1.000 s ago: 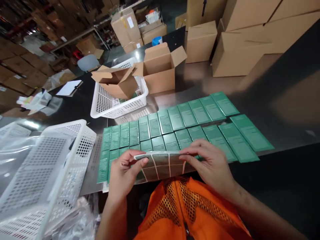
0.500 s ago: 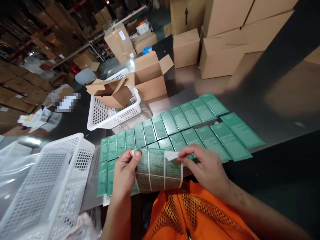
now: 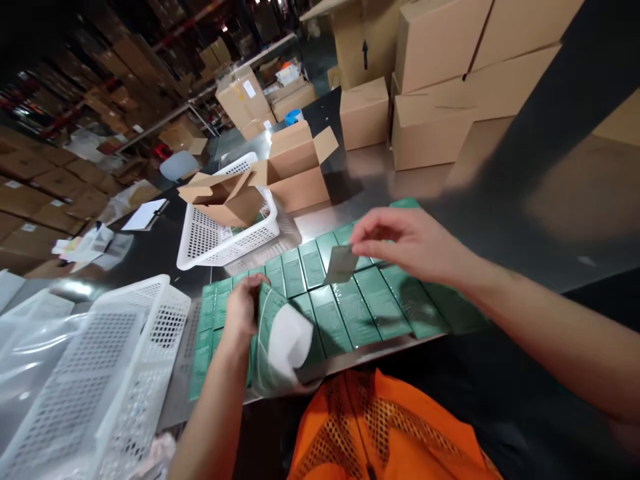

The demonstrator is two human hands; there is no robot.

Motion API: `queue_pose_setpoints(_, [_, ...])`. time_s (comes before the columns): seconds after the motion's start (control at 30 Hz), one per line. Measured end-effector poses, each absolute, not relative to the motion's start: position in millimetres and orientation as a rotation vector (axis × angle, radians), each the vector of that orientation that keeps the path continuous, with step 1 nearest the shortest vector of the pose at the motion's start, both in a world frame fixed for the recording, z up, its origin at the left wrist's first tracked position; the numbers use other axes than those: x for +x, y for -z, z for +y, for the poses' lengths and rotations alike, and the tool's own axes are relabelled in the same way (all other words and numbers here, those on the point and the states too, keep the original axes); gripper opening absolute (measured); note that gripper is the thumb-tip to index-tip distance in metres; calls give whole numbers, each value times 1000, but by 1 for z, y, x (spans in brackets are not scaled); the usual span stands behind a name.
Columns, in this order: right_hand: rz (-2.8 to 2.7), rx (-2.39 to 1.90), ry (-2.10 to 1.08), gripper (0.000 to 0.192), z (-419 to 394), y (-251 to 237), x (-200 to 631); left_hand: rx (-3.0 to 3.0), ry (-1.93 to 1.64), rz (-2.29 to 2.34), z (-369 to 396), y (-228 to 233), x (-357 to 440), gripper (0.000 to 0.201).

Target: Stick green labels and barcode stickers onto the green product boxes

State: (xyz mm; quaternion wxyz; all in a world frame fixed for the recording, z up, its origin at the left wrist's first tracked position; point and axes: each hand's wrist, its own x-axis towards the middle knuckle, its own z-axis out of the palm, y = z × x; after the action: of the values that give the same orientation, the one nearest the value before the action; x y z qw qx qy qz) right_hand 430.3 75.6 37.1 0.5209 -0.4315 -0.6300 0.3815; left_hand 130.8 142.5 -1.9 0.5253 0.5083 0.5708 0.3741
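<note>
While I watched from my remote post, the right hand (image 3: 407, 241) pinched a small label (image 3: 341, 265), which hung down and left of that grip, near the frame's centre, before the green boxes (image 3: 327, 321); contact I couldn't tell. The middle boxes' long axes slanted from upper left to lower right, with the left hand (image 3: 244, 308) farther from the label, its grip clasping a curled sheet (image 3: 290, 337).

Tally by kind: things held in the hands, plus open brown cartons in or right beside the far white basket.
Green sheet, left hand: 1
Small separate piece, right hand: 1
Open brown cartons: 2 (one in the far white basket, one beside it)
Total: 4
</note>
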Motion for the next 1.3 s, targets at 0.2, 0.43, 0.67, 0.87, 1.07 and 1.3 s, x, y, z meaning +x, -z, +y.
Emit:
queue_pose_setpoints(0.2, [-1386, -1176, -1430, 19, 168, -2, 434, 1558, -602, 1369, 144, 8, 184, 34])
queue_pose_setpoints(0.43, [-1494, -1298, -1446, 14, 183, 22, 425, 1621, -448, 1336, 146, 25, 199, 34])
queue_pose_setpoints(0.67, [-1678, -1424, -1168, 10, 188, 46, 419, 1666, -315, 1455, 154, 42, 212, 30])
queue_pose_setpoints(0.87, [-1764, -1482, -1015, 11, 187, 53, 420, 1699, -230, 1514, 157, 41, 219, 31])
queue_pose_setpoints(1.07, [-1801, -1490, -972, 16, 187, 56, 420, 1735, -164, 1536, 160, 40, 222, 31])
queue_pose_setpoints(1.3, [-1852, -1470, -861, 12, 183, 59, 416, 1858, -66, 1547, 165, 36, 227, 31])
